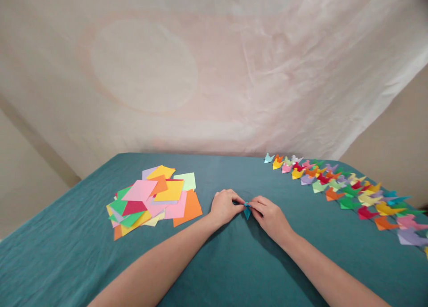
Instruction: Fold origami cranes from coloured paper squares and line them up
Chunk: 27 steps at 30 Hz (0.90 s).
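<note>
A small blue folded paper (247,212) is between my two hands, just above or on the cloth near the middle of the table. My left hand (226,207) pinches its left side between thumb and fingers. From the other side, my right hand (270,218) grips it with closed fingertips. A pointed end of the paper hangs downward; the fingers cover its upper part, so the full shape is hidden.
Loose square papers (140,191) in many colours lie in a heap on the left. Rows of folded paper birds (347,191) stand along the right side. A teal cloth (214,271) covers the table, and a pale curtain (214,75) hangs behind it.
</note>
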Tool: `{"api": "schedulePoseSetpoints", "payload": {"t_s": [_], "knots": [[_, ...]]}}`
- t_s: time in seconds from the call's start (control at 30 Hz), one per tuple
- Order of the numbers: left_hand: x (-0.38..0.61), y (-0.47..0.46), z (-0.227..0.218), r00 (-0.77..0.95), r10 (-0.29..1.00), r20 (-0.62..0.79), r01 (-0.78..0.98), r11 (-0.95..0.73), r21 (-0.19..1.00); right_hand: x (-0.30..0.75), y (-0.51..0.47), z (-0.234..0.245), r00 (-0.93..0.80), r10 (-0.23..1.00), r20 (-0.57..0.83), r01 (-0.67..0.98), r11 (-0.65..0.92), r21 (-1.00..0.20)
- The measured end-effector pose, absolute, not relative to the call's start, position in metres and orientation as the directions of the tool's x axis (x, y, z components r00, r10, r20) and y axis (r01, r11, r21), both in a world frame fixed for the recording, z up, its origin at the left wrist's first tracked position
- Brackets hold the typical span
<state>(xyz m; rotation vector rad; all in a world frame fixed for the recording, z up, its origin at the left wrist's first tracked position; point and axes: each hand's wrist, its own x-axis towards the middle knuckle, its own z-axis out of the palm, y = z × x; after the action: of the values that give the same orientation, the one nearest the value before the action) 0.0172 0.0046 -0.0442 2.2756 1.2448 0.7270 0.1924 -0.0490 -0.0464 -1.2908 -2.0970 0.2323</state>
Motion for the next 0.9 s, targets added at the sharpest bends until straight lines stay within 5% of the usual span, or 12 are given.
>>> {"api": "schedulePoseSetpoints", "payload": {"t_s": [0.9], "knots": [[0.018,0.002,-0.045,0.460,0.845,0.273,0.624,-0.526,0.578,0.178,-0.050,-0.046,-0.175,0.831,0.528,0.783,0.443,-0.437]]}}
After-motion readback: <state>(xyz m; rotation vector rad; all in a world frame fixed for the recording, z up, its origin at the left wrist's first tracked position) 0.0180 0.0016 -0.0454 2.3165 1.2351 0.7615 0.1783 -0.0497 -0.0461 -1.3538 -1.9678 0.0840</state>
